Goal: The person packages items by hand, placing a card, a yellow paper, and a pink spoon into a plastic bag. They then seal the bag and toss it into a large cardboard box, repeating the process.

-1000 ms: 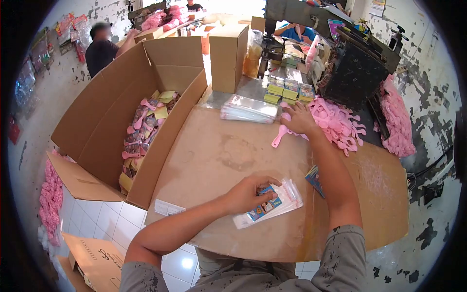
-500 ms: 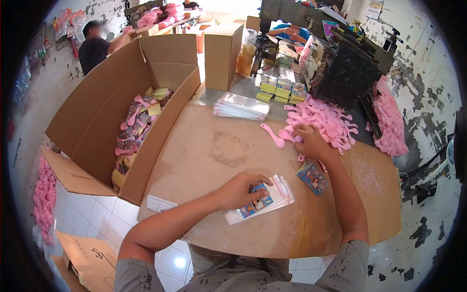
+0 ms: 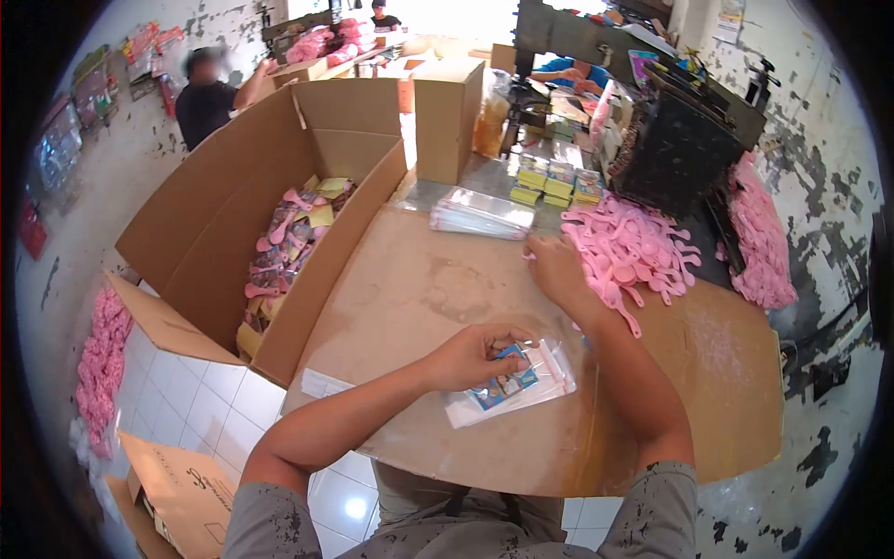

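Note:
My left hand (image 3: 475,359) is closed, its thumb and fingers pinching the upper edge of a clear plastic bag (image 3: 556,375) on top of a small stack. A blue printed card (image 3: 504,384) shows at that bag, just under my fingertips. Farther forward, my right hand (image 3: 556,268) has its fingers curled down at the left side of the pink spoon pile (image 3: 633,244). The tip of a pink spoon (image 3: 528,252) peeks out by those fingers; the rest of it is hidden under the hand.
A large open carton (image 3: 368,207) at the left holds packed spoons and cards. Beyond the cardboard-covered tabletop (image 3: 400,279) lie more clear bags (image 3: 481,214) and card stacks (image 3: 557,179). A black machine (image 3: 684,140) stands at the back right. A person (image 3: 205,102) is at the far left.
My right hand has moved left, from the front of the spoon pile to the loose spoon beside it. The small card stack is now behind my right forearm. The view has shifted slightly.

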Tool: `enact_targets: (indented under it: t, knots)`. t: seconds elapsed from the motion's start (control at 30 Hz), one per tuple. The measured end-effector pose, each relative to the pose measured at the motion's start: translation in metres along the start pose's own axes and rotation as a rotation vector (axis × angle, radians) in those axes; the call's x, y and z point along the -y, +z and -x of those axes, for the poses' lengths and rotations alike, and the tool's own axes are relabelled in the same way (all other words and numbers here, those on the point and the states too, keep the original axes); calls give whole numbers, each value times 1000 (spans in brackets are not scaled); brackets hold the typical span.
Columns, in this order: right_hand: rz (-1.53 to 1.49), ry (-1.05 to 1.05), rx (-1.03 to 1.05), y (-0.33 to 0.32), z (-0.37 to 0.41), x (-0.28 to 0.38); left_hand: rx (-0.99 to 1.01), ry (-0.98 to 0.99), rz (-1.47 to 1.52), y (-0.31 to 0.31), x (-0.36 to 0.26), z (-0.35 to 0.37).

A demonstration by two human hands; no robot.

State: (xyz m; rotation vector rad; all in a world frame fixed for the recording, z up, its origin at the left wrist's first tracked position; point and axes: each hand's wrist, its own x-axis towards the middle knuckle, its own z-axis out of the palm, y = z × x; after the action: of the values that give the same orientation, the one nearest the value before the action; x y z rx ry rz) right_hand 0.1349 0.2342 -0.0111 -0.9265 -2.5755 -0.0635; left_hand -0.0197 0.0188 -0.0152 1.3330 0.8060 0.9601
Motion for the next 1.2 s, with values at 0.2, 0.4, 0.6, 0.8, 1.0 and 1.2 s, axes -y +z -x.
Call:
enact_targets:
  t: [0.2,0.4,0.6,0.8,1.0,1.2]
  knots:
    - [-505,109,-174,-67,38,45,-65,107,43,-4,1,-4]
    - [-1028,297,-263,-117,84,61,-201,59,-46,3,-6,-1]
    - [-1110,309,-294,-123,92,51,-236,47,10,5,0,-2]
    - [-1220,295,-333,-116,95,52,-210,-6,33,9,-13,-1]
    - [-1211,273,-213,-107,98,55,-221,-17,40,8,-2,-2]
    - [-1232,306,-170,-78,105,58,-198,-50,22,6,-8,-2]
